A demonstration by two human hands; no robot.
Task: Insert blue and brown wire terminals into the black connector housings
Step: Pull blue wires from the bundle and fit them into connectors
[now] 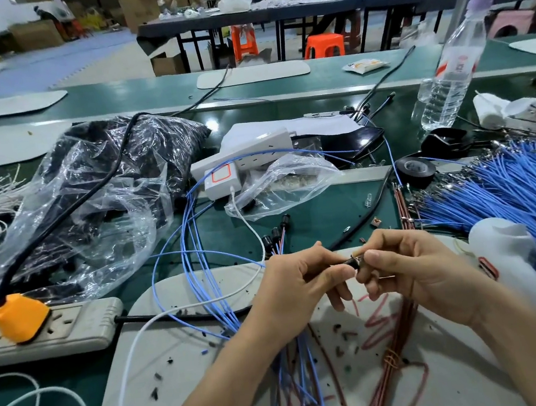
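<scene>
Head view: at lower centre, the left hand (303, 282) pinches a black connector (351, 262) between thumb and forefinger, holding it steady as a fixed target. The right hand (413, 269) pinches the end of a brown wire (400, 331) against it; the terminal itself is hidden. Spare blue wires (528, 191) lie at right, within reach.

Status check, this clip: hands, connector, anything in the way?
Left hand and right hand both pinch small black plastic connector housing. Brown wire bundle lies below right hand. Loose blue wires underneath, not blocking.
</scene>
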